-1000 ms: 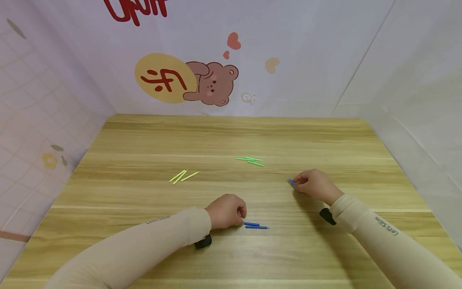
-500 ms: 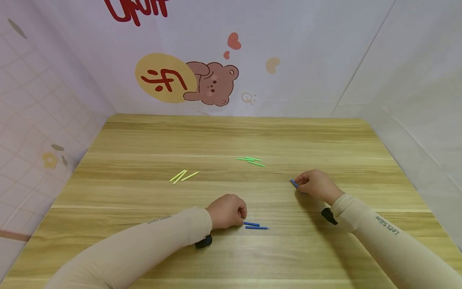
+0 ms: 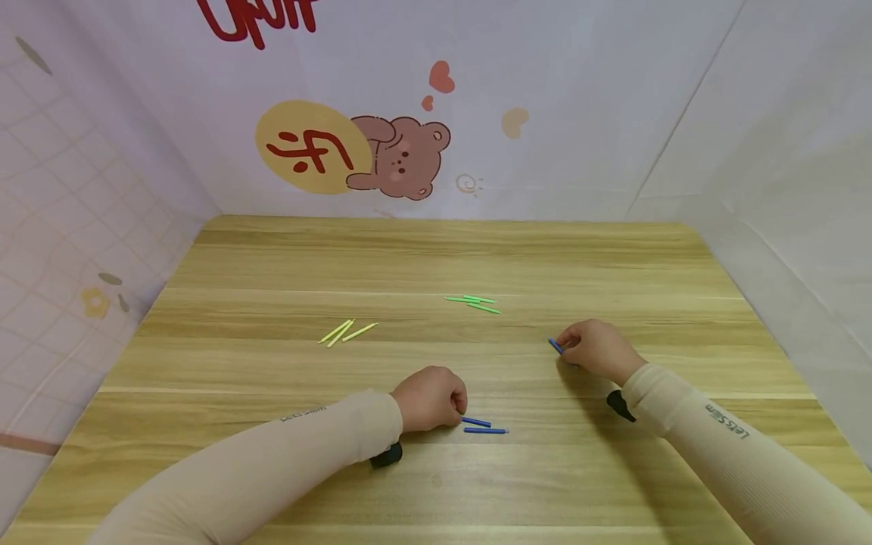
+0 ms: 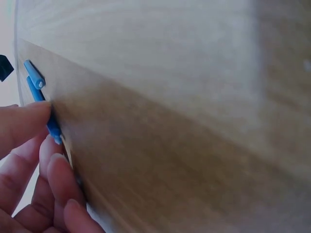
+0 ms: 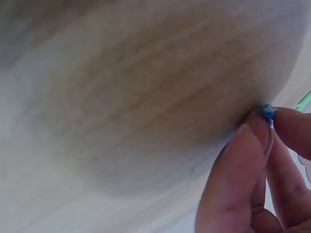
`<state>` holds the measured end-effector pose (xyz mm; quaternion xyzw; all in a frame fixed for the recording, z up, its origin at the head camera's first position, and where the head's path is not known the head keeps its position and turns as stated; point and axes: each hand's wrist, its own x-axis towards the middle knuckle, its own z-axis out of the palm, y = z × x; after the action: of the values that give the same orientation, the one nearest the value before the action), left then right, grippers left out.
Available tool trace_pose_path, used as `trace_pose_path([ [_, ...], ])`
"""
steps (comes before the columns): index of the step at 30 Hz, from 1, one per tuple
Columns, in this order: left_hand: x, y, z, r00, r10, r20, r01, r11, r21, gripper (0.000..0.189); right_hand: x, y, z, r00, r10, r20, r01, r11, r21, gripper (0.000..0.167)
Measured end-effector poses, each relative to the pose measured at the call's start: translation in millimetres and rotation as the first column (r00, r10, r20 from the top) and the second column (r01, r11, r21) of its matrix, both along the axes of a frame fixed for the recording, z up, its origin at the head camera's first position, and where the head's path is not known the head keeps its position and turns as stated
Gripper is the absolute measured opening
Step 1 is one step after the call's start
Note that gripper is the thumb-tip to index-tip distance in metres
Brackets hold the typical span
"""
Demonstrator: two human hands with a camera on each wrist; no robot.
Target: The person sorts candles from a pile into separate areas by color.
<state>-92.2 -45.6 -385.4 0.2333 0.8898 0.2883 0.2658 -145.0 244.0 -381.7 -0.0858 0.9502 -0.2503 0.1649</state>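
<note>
My left hand [image 3: 431, 399] pinches the end of a thin blue candle [image 3: 477, 421] lying low at the table's front middle. In the left wrist view, thumb and fingers close around this candle [image 4: 54, 130], its pale wick end poking out past the thumb. Just in front of it lies a second blue candle [image 3: 486, 431], almost parallel. Farther right, my right hand [image 3: 598, 350] holds another blue candle [image 3: 555, 346] between thumb and fingertips, close over the tabletop and slanted. Only its small tip [image 5: 267, 111] shows in the right wrist view; the fingers hide the rest.
Three yellow candles [image 3: 337, 333] lie at the left of the wooden table [image 3: 272, 265]. Farther back, near the middle, are three green candles [image 3: 471, 300]. Printed fabric walls [image 3: 579, 113] stand behind and along both sides.
The right hand and its blue candle have shifted slightly right. By the left hand, the two blue candles lie a little farther apart than before. The yellow and green ones are unmoved.
</note>
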Motion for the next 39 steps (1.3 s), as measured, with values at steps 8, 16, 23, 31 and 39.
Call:
trace_pose_path([
  [8, -0.8, 0.0, 0.0, 1.000, -0.009, -0.003, 0.009, 1.000, 0.016, 0.016, -0.5, -1.8, 1.4, 1.000, 0.000, -0.003, 0.000, 1.000, 0.012, 0.026],
  [16, -2.7, -0.5, -1.8, 1.000, -0.011, 0.002, 0.011, 1.000, 0.024, 0.015, 0.0, -3.5, 3.6, 1.000, -0.003, 0.001, 0.003, 1.000, 0.007, 0.023],
  [23, -3.5, -1.0, -2.2, 1.000, -0.017, 0.007, 0.017, 1.000, 0.017, 0.016, -0.4, -3.4, 4.6, 1.000, 0.004, 0.002, -0.004, 1.000, 0.007, 0.022],
  [31, -3.6, -0.3, -2.4, 1.000, -0.016, 0.018, 0.016, 1.000, 0.004, 0.015, 0.1, -4.8, 5.6, 1.000, -0.002, 0.007, 0.002, 1.000, 0.019, 0.022],
  [39, -3.5, -0.1, -2.3, 1.000, -0.018, 0.017, 0.018, 1.000, 0.005, 0.016, -0.3, -3.7, 2.1, 1.000, -0.010, 0.011, 0.010, 1.000, 0.020, 0.024],
])
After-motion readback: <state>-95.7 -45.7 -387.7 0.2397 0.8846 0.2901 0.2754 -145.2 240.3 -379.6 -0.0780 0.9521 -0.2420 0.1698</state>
